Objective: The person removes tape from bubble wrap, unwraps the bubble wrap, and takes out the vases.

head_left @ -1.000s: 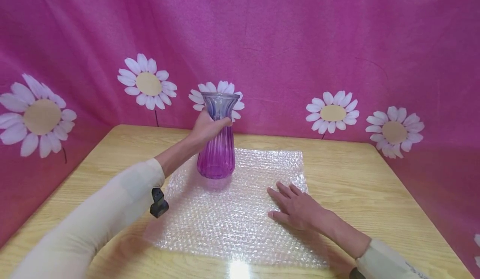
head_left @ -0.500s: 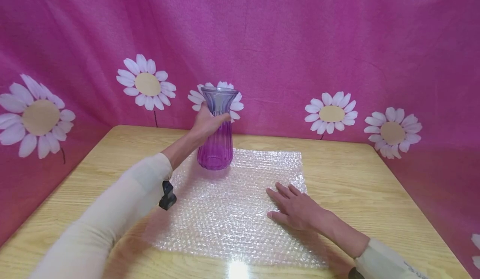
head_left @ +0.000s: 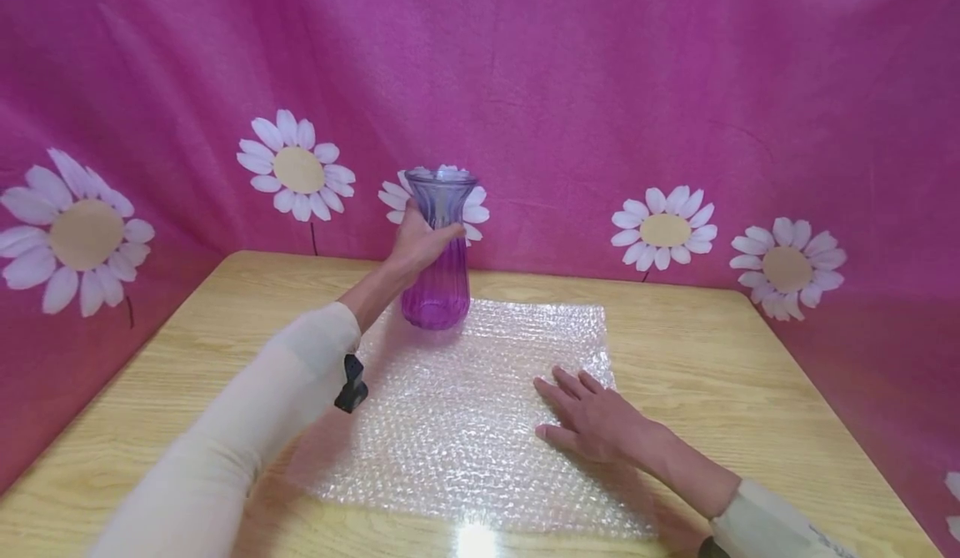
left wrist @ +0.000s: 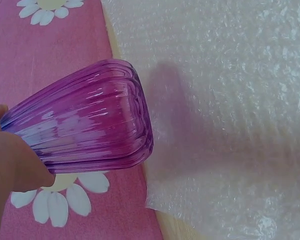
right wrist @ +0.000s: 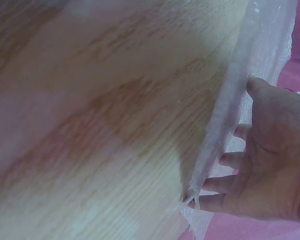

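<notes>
My left hand (head_left: 417,243) grips the neck of a ribbed glass vase (head_left: 437,291), purple at the base and fading to bluish grey at the flared rim. The vase is upright over the far left part of a bubble wrap sheet (head_left: 465,424). In the left wrist view, its base appears raised off the wrap (left wrist: 230,65), which bears a shadow. My right hand (head_left: 596,420) rests on the sheet's right side with fingers spread. Seen from the right wrist, that hand (right wrist: 275,160) lies along the wrap's edge, its fingers fairly straight.
The sheet lies flat on a light wooden table (head_left: 697,358). A pink cloth (head_left: 540,108) printed with white daisies hangs behind and at both sides, close to the table's edges. A black wrist camera (head_left: 352,383) sits on the left sleeve.
My left hand has carried the vase up and away, toward the sheet's far edge. The right hand has stayed in place on the bubble wrap.
</notes>
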Available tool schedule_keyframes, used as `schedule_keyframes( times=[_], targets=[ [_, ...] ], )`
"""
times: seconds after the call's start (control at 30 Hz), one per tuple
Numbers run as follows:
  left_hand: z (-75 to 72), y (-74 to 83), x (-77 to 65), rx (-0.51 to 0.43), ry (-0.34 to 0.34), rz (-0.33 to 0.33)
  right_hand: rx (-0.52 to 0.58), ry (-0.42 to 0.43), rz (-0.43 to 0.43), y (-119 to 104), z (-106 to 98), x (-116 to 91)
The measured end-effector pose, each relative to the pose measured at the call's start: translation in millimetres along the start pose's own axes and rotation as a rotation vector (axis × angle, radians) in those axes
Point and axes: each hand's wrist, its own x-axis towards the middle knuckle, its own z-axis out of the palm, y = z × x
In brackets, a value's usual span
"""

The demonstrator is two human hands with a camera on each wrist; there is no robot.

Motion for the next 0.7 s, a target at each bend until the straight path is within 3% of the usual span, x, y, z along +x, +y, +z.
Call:
schedule_keyframes(
  times=[0.23,0.5,0.7],
  targets=[
    [9.2,-2.4,8.1,-0.043,0.001,0.043,0.005,0.005,0.0,1,1,-1],
    [16.4,-3.2,14.8,0.031,0.018,0.029,0.024,0.006,0.008,2,2,-2],
    [18.5,-2.8,18.0,0.036,0.013,-0.003,0.013,0.008,-0.006,2,1,-1]
  ],
)
